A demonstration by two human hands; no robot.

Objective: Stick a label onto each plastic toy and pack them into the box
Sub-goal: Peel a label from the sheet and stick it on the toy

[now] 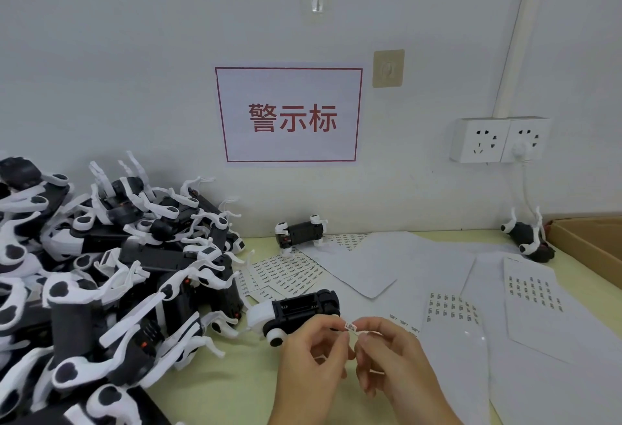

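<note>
My left hand (311, 360) and my right hand (393, 354) meet near the table's front, both pinching one small white label (350, 326) between their fingertips. Just behind the hands lies a black and white plastic toy (296, 311) on its side, touching neither hand. A big heap of the same toys (101, 273) fills the left side. One more toy (299, 234) lies by the wall, another toy (528, 237) next to the cardboard box (592, 242) at the right edge.
Label sheets (286, 273) lie behind the near toy, and barcode label sheets (535, 290) and blank backing papers (387, 263) cover the right half of the yellow-green table (235, 387). A wall socket with a plugged cable (501, 140) sits above the box.
</note>
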